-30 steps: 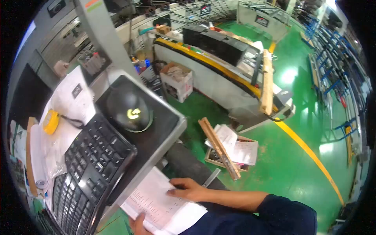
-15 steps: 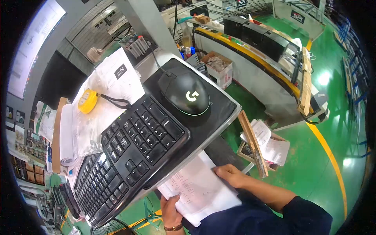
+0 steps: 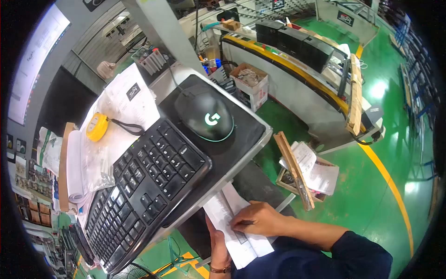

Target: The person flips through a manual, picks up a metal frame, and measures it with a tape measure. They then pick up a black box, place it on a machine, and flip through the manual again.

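Observation:
The printed sheets of paper [image 3: 218, 211] are below the front edge of the desk, close to the body, with one page bent up along a fold. My left hand [image 3: 219, 249] grips their left edge, thumb along the side and the other fingers hidden behind. Over the middle of the sheets is my right hand [image 3: 258, 218], its fingers curled and pressed together at the bent page. A dark narrow line shows by those fingertips. Just above the papers, a black keyboard [image 3: 144, 186] and a black mouse [image 3: 204, 114] rest on the desk.
A yellow tape measure [image 3: 97, 127] with a black strap lies on papers left of the mouse. A rolled sheet [image 3: 75, 167] stands beside it. To the right, a wooden plank [image 3: 295, 169] leans over a box of papers [image 3: 320, 179] on the green floor.
My right hand has moved left from the papers' right edge onto their middle, and a page is now bent up. My left hand still grips the left side. The view has shifted slightly.

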The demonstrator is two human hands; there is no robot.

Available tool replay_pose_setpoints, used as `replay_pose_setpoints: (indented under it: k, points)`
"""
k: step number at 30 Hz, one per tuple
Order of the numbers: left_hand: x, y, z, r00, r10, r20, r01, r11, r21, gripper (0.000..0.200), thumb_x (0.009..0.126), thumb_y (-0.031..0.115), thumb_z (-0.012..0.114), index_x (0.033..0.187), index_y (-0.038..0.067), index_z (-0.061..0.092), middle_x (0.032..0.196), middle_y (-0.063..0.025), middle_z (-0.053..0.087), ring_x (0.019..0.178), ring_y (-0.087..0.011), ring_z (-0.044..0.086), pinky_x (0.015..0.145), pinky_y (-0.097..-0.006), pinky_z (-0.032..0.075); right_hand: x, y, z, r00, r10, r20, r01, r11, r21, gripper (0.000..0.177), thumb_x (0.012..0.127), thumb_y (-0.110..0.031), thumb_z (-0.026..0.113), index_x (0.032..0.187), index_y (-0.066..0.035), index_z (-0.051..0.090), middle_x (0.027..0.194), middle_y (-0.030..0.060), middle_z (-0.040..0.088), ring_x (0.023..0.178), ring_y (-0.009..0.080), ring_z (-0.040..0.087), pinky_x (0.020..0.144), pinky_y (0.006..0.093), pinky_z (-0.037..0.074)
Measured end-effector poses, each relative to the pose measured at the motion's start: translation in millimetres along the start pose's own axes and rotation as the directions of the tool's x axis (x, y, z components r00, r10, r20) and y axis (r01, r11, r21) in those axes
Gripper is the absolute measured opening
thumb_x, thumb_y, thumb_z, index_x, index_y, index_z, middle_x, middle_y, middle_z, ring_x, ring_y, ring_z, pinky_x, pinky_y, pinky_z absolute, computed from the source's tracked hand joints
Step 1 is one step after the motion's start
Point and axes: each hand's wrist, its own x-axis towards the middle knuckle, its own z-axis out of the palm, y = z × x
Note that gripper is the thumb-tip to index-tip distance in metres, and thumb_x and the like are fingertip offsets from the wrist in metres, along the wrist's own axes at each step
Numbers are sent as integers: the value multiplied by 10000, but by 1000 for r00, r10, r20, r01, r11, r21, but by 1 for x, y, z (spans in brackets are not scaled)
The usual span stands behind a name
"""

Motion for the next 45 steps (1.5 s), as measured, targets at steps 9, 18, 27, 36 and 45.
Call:
replay_pose_setpoints:
  k: [9, 18, 27, 36, 45]
  points:
    - [16, 18, -9, 968, -191, -163, 230, 934, 273, 89, 964, 10, 640, 1046, 38, 618, 1031, -51, 703, 924, -106, 629, 865, -274, 504, -16, 1, -30, 992, 68, -109, -32, 953, 301, 176, 823, -118, 807, 951, -1, 778, 958, 114, 773, 839, 220, 727, 781, 339, 562]
    - [29, 14, -33, 958, 201, -203, -6, 723, 691, 445, 986, 86, 594, 1414, 10, 496, 1384, -172, 581, 1189, -226, 599, 1029, -358, 470, -40, -14, -81, 876, 233, -422, 262, 504, 823, 178, 733, 159, 736, 818, 14, 678, 811, 173, 710, 728, 245, 712, 668, 329, 571]
    - [21, -44, -6, 803, -594, -43, 596, 801, 59, 402, 990, 201, 627, 1308, -45, 631, 1223, -189, 660, 1140, -291, 616, 991, -398, 502, -16, -56, -41, 880, 266, -393, 314, 294, 903, 174, 792, 117, 730, 880, -12, 654, 843, 167, 659, 802, 255, 669, 757, 330, 534]
    - [43, -50, 40, 792, -610, 20, 610, 793, 13, 400, 1006, 239, 623, 1308, -23, 636, 1213, -163, 660, 1137, -277, 616, 990, -397, 496, -46, -29, -59, 913, 242, -329, 183, 478, 859, 143, 849, 83, 755, 944, 2, 685, 920, 115, 696, 869, 182, 694, 797, 288, 546]
    - [76, -50, 50, 933, -355, -66, 361, 923, 134, 683, 924, 132, 653, 1520, -59, 379, 1444, -196, 526, 1307, -333, 541, 1104, -480, 453, -142, 97, -89, 350, 715, -605, 54, 630, 775, 432, 1025, -227, 600, 1405, -33, 533, 1316, 119, 618, 1197, 244, 599, 1018, 394, 495]
